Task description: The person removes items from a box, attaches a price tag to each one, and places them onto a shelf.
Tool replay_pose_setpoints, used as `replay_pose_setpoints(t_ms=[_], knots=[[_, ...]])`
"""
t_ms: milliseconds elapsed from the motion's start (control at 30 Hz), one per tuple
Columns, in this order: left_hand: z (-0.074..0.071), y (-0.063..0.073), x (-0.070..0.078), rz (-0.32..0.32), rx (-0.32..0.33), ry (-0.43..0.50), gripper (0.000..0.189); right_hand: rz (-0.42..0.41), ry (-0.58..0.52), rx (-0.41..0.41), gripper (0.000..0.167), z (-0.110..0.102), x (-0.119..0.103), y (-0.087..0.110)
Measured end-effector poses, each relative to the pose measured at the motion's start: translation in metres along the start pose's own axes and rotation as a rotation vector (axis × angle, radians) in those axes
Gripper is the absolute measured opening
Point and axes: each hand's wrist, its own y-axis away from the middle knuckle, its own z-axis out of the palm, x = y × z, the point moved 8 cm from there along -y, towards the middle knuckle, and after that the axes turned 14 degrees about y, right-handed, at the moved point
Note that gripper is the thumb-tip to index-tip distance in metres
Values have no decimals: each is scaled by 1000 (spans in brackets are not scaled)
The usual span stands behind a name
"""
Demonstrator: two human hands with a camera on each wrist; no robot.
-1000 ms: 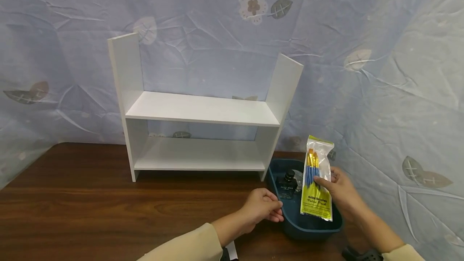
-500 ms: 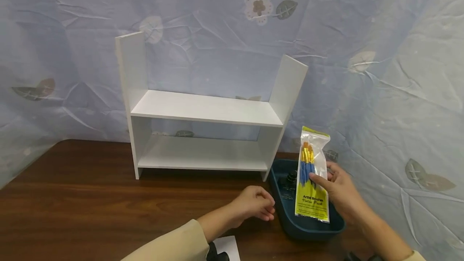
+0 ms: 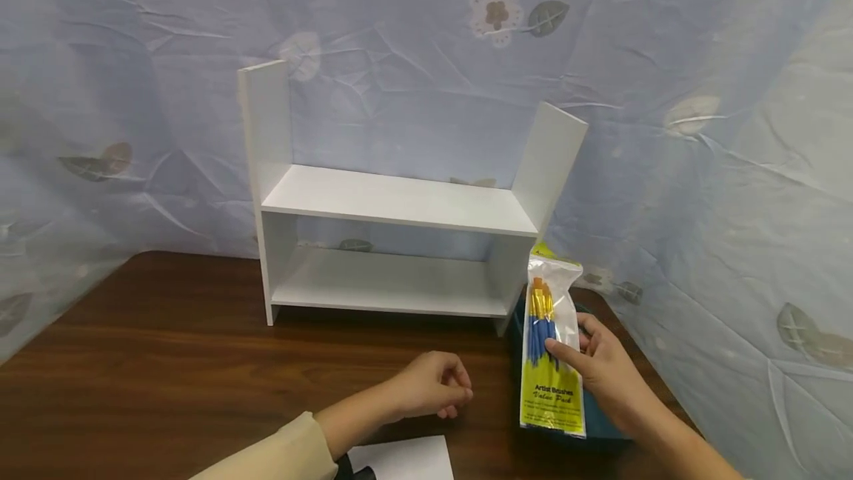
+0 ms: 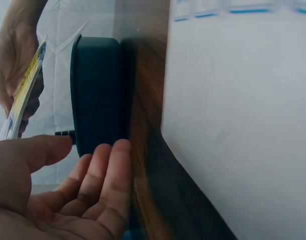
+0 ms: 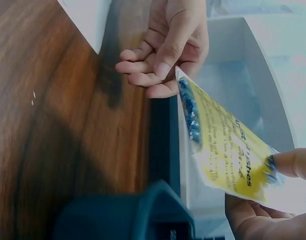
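Observation:
My right hand (image 3: pixel 603 369) pinches a clear pack of artist brushes (image 3: pixel 553 398), thumb across its front and fingers behind. Blue brush handles and orange bristles show through the plastic above a yellow printed panel. The pack hangs upright in front of the dark teal bin (image 3: pixel 603 421), hiding much of it. To the left, over the table, my left hand (image 3: pixel 429 387) holds nothing, its fingers loosely bent. In the left wrist view, those fingers overlap the bin's (image 4: pixel 100 95) lower end. A black ribbed cap (image 4: pixel 65 134) shows at the bin's rim there.
A white two-tier shelf (image 3: pixel 400 198) stands on the dark wooden table (image 3: pixel 200 361), its right side close to the bin. A white sheet (image 3: pixel 416 458) with a black object (image 3: pixel 356 469) lies near the front. Patterned cloth (image 3: pixel 413 58) hangs behind and to the right.
My left hand has moved away from the bin's rim, to the left. The brush pack has shifted left in my right hand, toward the shelf's right side. The head view has turned slightly.

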Motion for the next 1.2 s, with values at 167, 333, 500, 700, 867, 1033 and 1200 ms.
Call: replay_pose_setpoints(t_ms=[167,333,500,700,867,1033,1200], knots=[[-9,21,-2,-2,-67,-229,10,5,-6,-31,66,19,0,0],[-19,42,-5,-24,-123,-433,16,-19,-9,-89,65,39,0,-1],[-31,53,-19,1,-108,-629,29,-31,-10,-123,68,58,2,-4],[-55,43,-86,-70,-118,-819,50,-54,-26,-167,68,78,1,-8],[-66,43,-106,-77,-116,-900,52,-78,-36,-197,67,91,-2,-10],[-58,59,-79,-98,-70,-899,42,-68,-27,-194,66,96,-3,-13],[-46,78,-33,-110,-45,-865,31,-85,-37,-199,65,99,-3,-15]])
